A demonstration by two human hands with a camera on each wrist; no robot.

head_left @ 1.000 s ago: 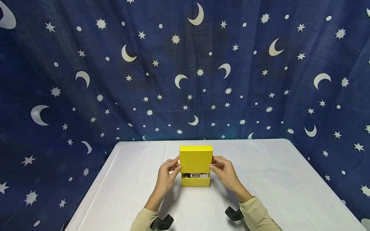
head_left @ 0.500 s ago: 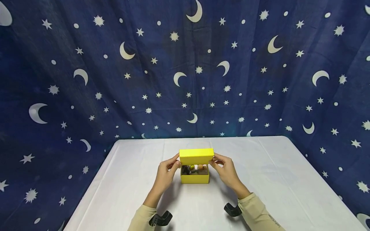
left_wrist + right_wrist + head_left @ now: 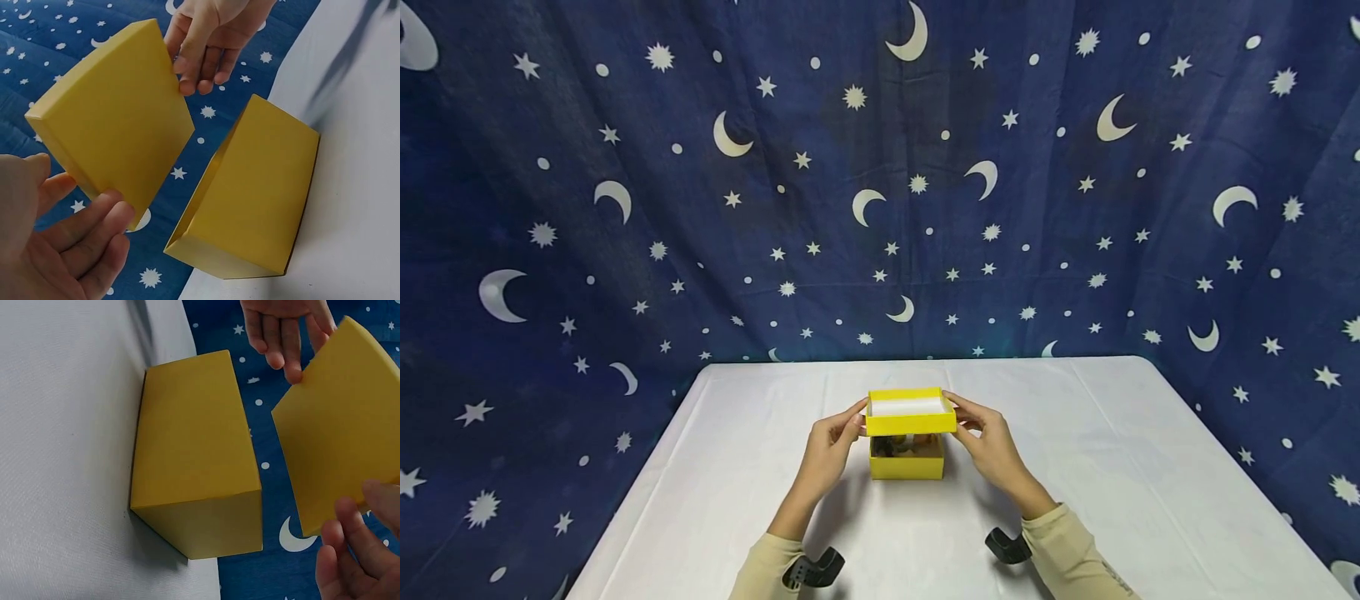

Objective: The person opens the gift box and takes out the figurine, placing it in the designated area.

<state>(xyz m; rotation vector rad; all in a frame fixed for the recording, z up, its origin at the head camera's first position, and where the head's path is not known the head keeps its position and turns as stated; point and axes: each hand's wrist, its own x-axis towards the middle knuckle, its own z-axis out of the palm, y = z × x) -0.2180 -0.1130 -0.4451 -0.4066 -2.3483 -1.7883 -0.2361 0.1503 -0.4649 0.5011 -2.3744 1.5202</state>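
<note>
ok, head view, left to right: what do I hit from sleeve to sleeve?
Left sleeve → left hand → yellow lid → right hand → right sleeve.

Left grip [image 3: 829,451], right grip [image 3: 987,447] facing each other, both pinching; forearms [image 3: 794,510] angled inward.

The box [image 3: 907,468] and its lid [image 3: 910,423] are yellow, the lid white inside. Across the upper frame, a navy curtain [image 3: 880,167] bears pale moons, stars and dots; counter [image 3: 1075,467] white, sleeves [image 3: 1067,546] beige.
</note>
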